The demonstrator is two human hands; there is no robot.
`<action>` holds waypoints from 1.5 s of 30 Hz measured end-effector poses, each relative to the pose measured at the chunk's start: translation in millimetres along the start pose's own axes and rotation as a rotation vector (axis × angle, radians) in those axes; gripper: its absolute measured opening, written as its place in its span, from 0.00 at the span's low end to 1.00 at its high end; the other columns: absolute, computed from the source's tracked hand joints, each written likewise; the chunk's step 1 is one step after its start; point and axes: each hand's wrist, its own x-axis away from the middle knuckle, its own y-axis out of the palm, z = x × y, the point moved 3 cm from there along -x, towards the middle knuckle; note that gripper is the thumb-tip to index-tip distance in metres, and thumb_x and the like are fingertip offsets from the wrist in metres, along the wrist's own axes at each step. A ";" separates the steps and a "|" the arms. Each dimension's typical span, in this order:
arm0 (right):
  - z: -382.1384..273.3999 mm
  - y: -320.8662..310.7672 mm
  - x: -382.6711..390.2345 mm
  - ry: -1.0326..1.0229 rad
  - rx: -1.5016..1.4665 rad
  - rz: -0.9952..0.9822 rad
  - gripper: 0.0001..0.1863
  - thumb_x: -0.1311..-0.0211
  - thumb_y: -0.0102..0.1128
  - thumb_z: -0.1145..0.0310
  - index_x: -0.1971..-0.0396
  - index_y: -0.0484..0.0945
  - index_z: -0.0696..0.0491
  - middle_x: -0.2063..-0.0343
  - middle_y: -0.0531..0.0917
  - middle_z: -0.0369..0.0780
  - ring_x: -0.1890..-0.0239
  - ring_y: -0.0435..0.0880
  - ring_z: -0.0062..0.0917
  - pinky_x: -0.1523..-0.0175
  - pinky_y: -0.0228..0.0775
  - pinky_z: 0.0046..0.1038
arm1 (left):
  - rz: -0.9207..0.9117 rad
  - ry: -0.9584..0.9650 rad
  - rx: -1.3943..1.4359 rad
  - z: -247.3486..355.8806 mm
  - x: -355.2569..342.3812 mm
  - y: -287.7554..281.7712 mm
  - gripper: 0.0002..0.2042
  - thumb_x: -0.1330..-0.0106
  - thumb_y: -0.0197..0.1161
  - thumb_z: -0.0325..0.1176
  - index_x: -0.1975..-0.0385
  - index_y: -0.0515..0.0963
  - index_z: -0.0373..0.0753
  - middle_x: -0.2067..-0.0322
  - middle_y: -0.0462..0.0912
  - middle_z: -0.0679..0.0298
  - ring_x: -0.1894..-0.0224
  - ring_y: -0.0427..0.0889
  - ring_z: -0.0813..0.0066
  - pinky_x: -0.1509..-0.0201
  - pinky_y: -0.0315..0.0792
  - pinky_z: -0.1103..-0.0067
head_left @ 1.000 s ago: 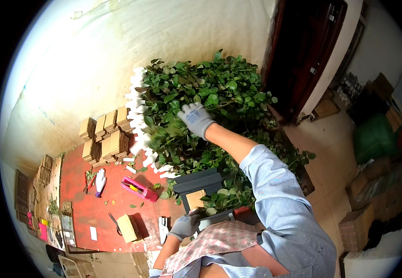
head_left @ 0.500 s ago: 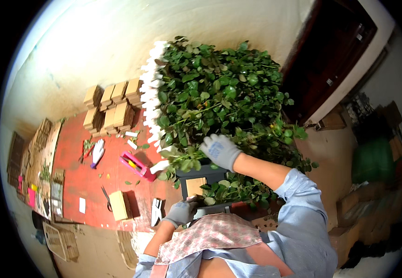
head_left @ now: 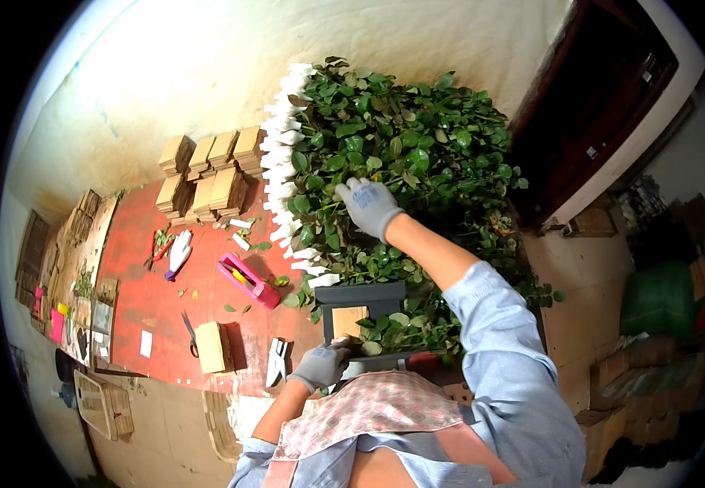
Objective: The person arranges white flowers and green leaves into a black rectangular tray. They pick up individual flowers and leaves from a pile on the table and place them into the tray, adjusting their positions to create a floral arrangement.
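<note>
A big heap of leafy green stems lies before me, with white sleeves lined up at its left side. My right hand, in a grey glove, is over the middle of the leaves. Its fingers look loosely spread, and nothing shows in them. Nearer me stands a dark tray with a tan cardboard piece in it and some leafy stems across its right part. Beside the tray's near left corner is my gloved left hand, fingers curled in. What they grip is hidden.
On the red table are a pink tape dispenser, a white-and-purple glove, red-handled pruners, scissors, a cardboard stack and a stapler. More cardboard stacks stand by the wall. A dark door is at right.
My right hand has moved away from the stems by the tray, farther out over the heap. My left hand stays by the tray corner. The whole view has shifted slightly.
</note>
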 end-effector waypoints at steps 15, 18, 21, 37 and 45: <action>68.9 -72.5 -10.7 0.209 -0.138 0.125 0.09 0.32 0.53 0.70 0.55 0.80 0.51 0.57 0.84 0.46 0.56 0.86 0.40 0.51 0.79 0.37 | 0.040 0.033 0.024 -17.5 -1.6 22.5 0.12 0.35 0.56 0.38 0.56 0.83 0.47 0.58 0.86 0.55 0.55 0.85 0.51 0.51 0.78 0.60; 126.1 -114.9 -11.6 0.145 -0.399 0.643 0.08 0.32 0.55 0.70 0.58 0.81 0.53 0.63 0.85 0.44 0.58 0.86 0.35 0.52 0.78 0.35 | 0.010 0.022 0.023 -9.0 -4.4 13.7 0.13 0.35 0.56 0.39 0.55 0.84 0.48 0.57 0.86 0.55 0.57 0.85 0.52 0.53 0.78 0.60; 152.8 -169.0 -1.3 0.206 -0.335 0.871 0.10 0.30 0.56 0.67 0.58 0.82 0.56 0.64 0.85 0.43 0.59 0.84 0.33 0.54 0.77 0.34 | -0.038 -0.035 0.019 -8.8 -1.5 11.8 0.13 0.34 0.55 0.40 0.55 0.84 0.49 0.58 0.86 0.55 0.58 0.86 0.52 0.54 0.78 0.60; 167.1 -295.7 35.6 0.291 -0.675 0.977 0.12 0.25 0.59 0.63 0.51 0.79 0.54 0.70 0.81 0.32 0.73 0.75 0.14 0.71 0.70 0.22 | -0.068 -0.123 0.009 -0.5 3.3 -3.1 0.12 0.34 0.57 0.42 0.58 0.83 0.45 0.61 0.86 0.53 0.57 0.85 0.50 0.53 0.78 0.58; 326.0 -370.3 127.4 0.546 -0.390 1.489 0.19 0.28 0.57 0.60 0.56 0.82 0.63 0.62 0.87 0.49 0.65 0.86 0.36 0.62 0.77 0.36 | -0.038 -0.086 0.014 1.5 2.1 -5.1 0.14 0.35 0.58 0.43 0.54 0.83 0.47 0.62 0.86 0.52 0.58 0.85 0.49 0.54 0.78 0.58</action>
